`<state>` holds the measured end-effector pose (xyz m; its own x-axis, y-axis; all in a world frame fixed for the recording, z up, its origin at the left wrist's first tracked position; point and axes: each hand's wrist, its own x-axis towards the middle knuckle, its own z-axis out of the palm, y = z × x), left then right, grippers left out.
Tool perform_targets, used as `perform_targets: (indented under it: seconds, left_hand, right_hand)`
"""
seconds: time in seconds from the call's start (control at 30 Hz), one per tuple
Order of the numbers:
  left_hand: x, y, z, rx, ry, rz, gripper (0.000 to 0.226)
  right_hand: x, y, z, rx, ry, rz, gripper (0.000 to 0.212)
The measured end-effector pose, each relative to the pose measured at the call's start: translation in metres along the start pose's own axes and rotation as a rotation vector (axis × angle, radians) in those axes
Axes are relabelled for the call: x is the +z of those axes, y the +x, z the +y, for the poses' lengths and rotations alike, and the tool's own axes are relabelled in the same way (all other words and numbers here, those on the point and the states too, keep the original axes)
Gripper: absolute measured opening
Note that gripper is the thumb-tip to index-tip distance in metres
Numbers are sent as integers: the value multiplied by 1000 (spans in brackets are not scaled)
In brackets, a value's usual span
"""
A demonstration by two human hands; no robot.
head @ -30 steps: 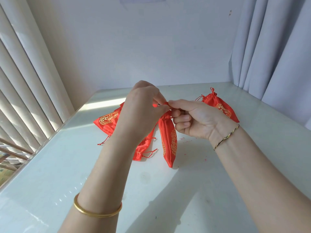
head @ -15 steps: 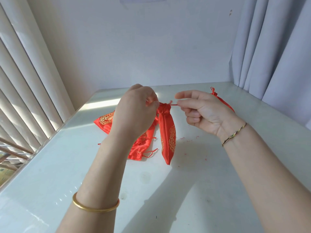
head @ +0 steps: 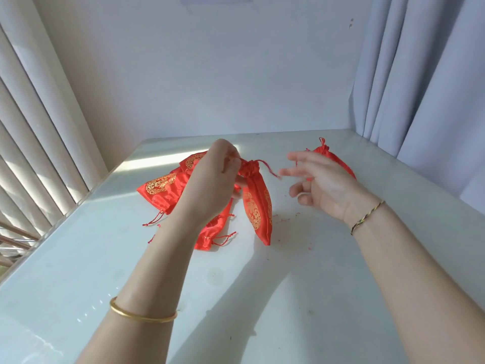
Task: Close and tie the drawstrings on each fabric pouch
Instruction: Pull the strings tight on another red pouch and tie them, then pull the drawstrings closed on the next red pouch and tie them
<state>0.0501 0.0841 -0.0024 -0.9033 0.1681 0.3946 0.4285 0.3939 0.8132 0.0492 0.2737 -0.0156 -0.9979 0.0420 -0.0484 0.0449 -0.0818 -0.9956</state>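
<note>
Nearest the near edge of the counter, two bare forearms reach in, with a gold bangle on the left wrist and a braided bracelet on the right. Beyond them, about mid-counter, the held pouch hangs with its long axis nearly upright and its gathered neck at the top. Whether its bottom corner touches the surface I cannot tell. The left hand grips that neck, its fingers curled and pinched on the bunched fabric, so the mouth looks drawn shut. From the bunch a loose cord end trails toward the right hand, which hovers just beside it at about the same height. That hand's fingers are spread apart and motion-blurred, and seem to hold nothing. This gap is what the next move turns on. The cord lies just left of the right fingertips and points at them, so the right hand is best placed to take it up. If the knot is judged done, the left hand would set the pouch down. Behind the left forearm, toward the left edge, lies a pile of pouches with loose cords, probably not yet tied. Red lint specks the surface nearby. Toward the far right corner a tied pouch lies partly hidden behind the right hand. Blinds and a curtain flank the far wall.
</note>
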Motion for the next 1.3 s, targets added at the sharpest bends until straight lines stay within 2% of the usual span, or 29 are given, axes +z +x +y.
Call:
perform_targets:
  seconds: [0.1, 0.2, 0.4, 0.5, 0.53, 0.6, 0.67, 0.73, 0.9, 0.97, 1.1, 1.23, 1.3]
  left_hand:
    - [12, 4, 6, -78, -222, -55, 11]
    - [30, 15, 17, -105, -438, -176, 12]
    - [80, 39, 33, -149, -675, -357, 17]
    - [102, 48, 36, -219, -766, -316, 12]
    - [109, 50, 34, -256, -748, -253, 9]
    - [123, 55, 21, -327, -567, -151, 14]
    - [138, 53, 7, -351, -305, -202, 22]
    - [153, 47, -5, -340, -96, -289, 34]
    - [170, 49, -20, -248, 177, -283, 36]
    - [173, 52, -19, -222, 219, -301, 35]
    - [182, 57, -14, -199, 220, -289, 36]
    - [179, 57, -15, -244, 143, -283, 30]
    - [161, 53, -20, -267, 73, -253, 21]
  right_hand:
    - [-10, -8, 14, 44, -158, -181, 46]
    - [-24, -14, 19, -36, -261, -262, 38]
    - [-74, -16, 17, -44, -303, -135, 19]
    - [-92, -12, 13, -88, -368, 16, 10]
    - [-97, -9, 11, -108, -358, 84, 10]
    - [-106, 2, 12, -153, -351, 241, 16]
    - [-112, 15, 20, -184, -475, 378, 20]
    - [-112, 24, 30, -170, -569, 441, 22]
    - [-115, 22, 39, -24, -671, 521, 46]
    - [-116, 21, 42, 45, -707, 509, 45]
    - [-113, 31, 44, -21, -716, 573, 26]
    - [-103, 34, 38, 11, -839, 623, 34]
    - [-90, 26, 33, -55, -934, 686, 34]
